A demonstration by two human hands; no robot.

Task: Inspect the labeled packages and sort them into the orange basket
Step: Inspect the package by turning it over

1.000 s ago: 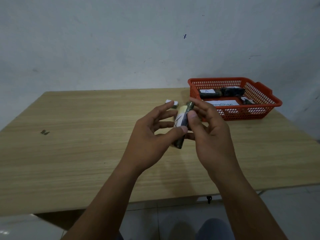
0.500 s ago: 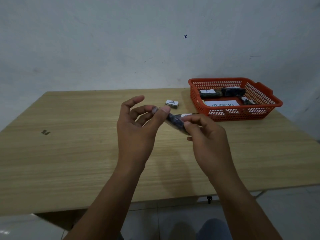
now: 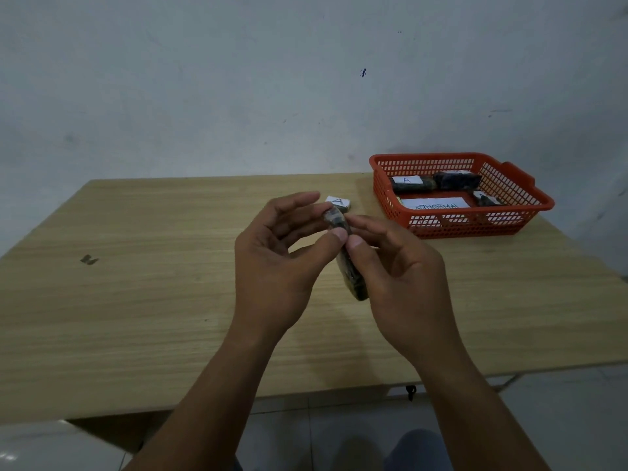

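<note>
A dark wrapped package [image 3: 350, 266] hangs above the table's middle, held between both hands with its dark side toward me. My left hand [image 3: 282, 263] pinches its upper part with thumb and fingers. My right hand [image 3: 401, 273] pinches it from the right with thumb and forefinger. Another small package with a white label marked A [image 3: 338, 202] lies on the table just behind my hands. The orange basket [image 3: 516, 209] stands at the back right, holding several dark packages [image 3: 411, 184] and a white card reading ABNORMAL [image 3: 436, 202].
The wooden table [image 3: 136, 300] reaches a pale wall at the back. A small dark scrap [image 3: 89, 259] lies on its left side. A white rounded object [image 3: 40, 447] shows at the lower left corner, and tiled floor lies below the table's front edge.
The package has been turned in my hands, from lying sideways half a second ago to nearly upright with its dark side facing me. Its white label no longer shows.
</note>
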